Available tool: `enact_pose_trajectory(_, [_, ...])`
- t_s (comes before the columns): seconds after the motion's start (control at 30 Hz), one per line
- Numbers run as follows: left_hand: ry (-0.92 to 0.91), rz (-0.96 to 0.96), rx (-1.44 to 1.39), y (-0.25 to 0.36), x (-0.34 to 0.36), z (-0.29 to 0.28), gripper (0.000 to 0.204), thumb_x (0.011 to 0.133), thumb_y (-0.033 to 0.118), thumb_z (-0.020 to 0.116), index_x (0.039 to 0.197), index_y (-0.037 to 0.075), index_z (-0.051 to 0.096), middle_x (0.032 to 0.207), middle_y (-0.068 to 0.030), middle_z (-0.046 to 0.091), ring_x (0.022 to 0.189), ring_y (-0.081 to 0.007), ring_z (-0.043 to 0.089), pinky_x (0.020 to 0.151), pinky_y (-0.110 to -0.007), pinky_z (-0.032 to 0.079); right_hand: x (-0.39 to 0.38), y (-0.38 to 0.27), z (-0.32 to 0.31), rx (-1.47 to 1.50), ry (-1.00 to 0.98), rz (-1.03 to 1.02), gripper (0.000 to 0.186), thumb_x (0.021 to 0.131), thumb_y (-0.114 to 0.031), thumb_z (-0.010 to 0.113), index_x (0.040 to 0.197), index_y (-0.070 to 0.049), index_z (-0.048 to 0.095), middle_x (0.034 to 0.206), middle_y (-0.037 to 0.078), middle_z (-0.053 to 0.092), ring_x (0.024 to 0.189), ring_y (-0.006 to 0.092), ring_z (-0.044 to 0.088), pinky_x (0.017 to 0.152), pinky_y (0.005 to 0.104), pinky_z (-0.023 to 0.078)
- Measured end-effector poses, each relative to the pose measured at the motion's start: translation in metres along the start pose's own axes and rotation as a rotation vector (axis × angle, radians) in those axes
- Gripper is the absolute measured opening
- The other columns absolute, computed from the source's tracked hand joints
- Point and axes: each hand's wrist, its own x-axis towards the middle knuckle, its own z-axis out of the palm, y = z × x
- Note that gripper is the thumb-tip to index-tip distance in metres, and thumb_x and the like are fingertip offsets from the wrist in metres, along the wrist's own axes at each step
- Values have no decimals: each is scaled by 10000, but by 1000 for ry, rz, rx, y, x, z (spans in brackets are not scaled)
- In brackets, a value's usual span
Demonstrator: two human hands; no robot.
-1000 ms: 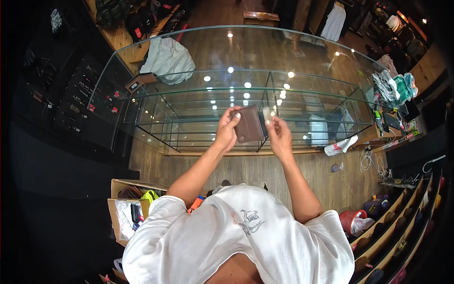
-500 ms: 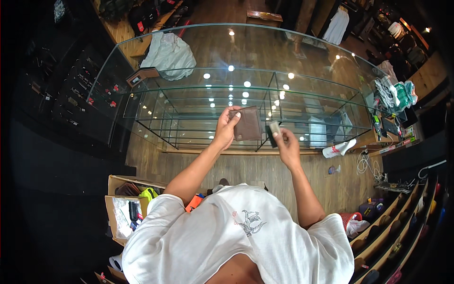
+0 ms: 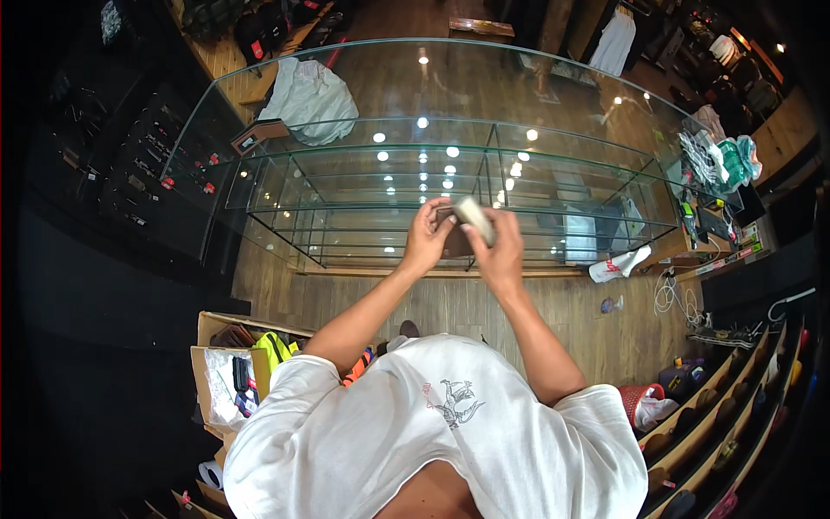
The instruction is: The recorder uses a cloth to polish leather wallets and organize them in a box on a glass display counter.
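Observation:
My left hand (image 3: 425, 238) grips a brown leather wallet (image 3: 454, 246), which is now mostly hidden behind my fingers and the object in front of it. My right hand (image 3: 499, 249) holds a small, pale rectangular item (image 3: 475, 216), blurred by motion, tilted over the wallet; I cannot make out what it is. Both hands are together above a glass display case (image 3: 354, 225) with glass shelves in a dark frame.
A white bundle (image 3: 308, 100) shows at upper left by a brown box (image 3: 259, 137). Folded clothes (image 3: 726, 160) and cables (image 3: 666, 294) are at right. An open cardboard box (image 3: 207, 385) sits low left, a red basket (image 3: 634, 406) and slotted racks (image 3: 718, 432) low right.
My right hand has moved left and up with the pale item, from beside the wallet to over it. The wallet is less visible than before.

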Motion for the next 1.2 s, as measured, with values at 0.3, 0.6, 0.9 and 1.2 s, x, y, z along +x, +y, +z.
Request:
enact_pose_trajectory(0.3, [95, 36, 264, -14, -22, 10, 494, 953, -25, 605, 1407, 27, 416, 1209, -158, 653, 1141, -181, 620, 970, -306, 491, -7, -5, 7, 127, -113, 93, 353, 870, -187, 757, 1136, 6, 628, 1057, 173, 616, 976, 350, 623, 856, 414, 498])
enact_pose_trajectory(0.6, [67, 73, 218, -8, -25, 11, 493, 937, -35, 619, 1391, 23, 438, 1218, -154, 656, 1115, -179, 630, 980, -302, 497, -13, 1, -1, 169, -112, 74, 328, 875, -193, 757, 1114, 4, 650, 1000, 146, 640, 895, 278, 640, 818, 363, 508])
enact_pose_trajectory(0.9, [300, -57, -31, -16, -17, 10, 200, 978, 58, 603, 1168, 5, 567, 1105, -82, 642, 1026, -128, 589, 922, -272, 467, -23, 7, -14, 81, 35, 145, 337, 850, -169, 786, 1113, -12, 646, 995, 123, 638, 879, 246, 637, 792, 356, 517])
enact_pose_trajectory(1.2, [397, -88, -284, -13, -12, 7, 215, 987, 90, 621, 1144, 15, 496, 1080, -89, 593, 949, -127, 569, 869, -294, 484, -49, 71, -23, 424, 14, 650, 317, 959, -272, 678, 1148, -19, 648, 1068, 71, 648, 908, 164, 611, 765, 312, 495])
